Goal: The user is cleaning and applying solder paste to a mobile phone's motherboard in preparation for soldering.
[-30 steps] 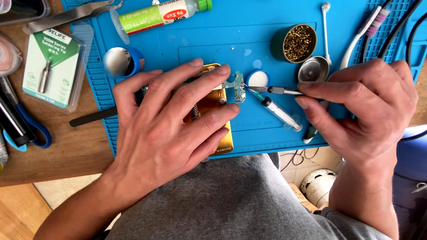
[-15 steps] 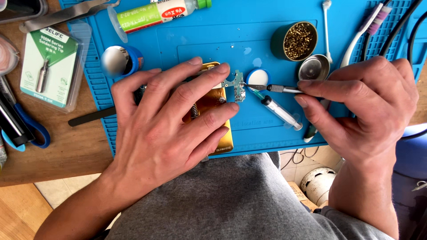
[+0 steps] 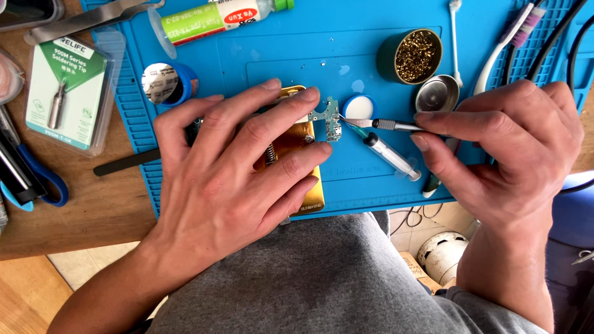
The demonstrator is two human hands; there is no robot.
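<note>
left hand [image 3: 229, 185] is spread flat, fingers open, pressing down on the gold board holder [image 3: 297, 151] so it stays put on the blue silicone mat [image 3: 247, 55]. the little green circuit board [image 3: 330, 119] is clamped at the holder's right edge, sticking out just past the fingertips. right hand [image 3: 507, 154] is closed in a pinch on a thin metal-handled tool [image 3: 387, 124], looks like a fine blade or pick, with its tip right at the board's right edge.

as for progress: board is mounted and being worked on, so i'd say mid-job. can't tell whether any solder joints are done, too small to see. a small syringe [image 3: 390, 156] lies on the mat just below the tool, not in use. the brass wool tip cleaner [image 3: 418, 55], a small metal tin [image 3: 437, 94] and a blue cap [image 3: 359, 106] sit close by, and a flux tube [image 3: 216, 18] lies up top. packaged soldering tip [image 3: 65, 93] waits on the wooden desk [image 3: 93, 204], still sealed as far as i can see.
</note>
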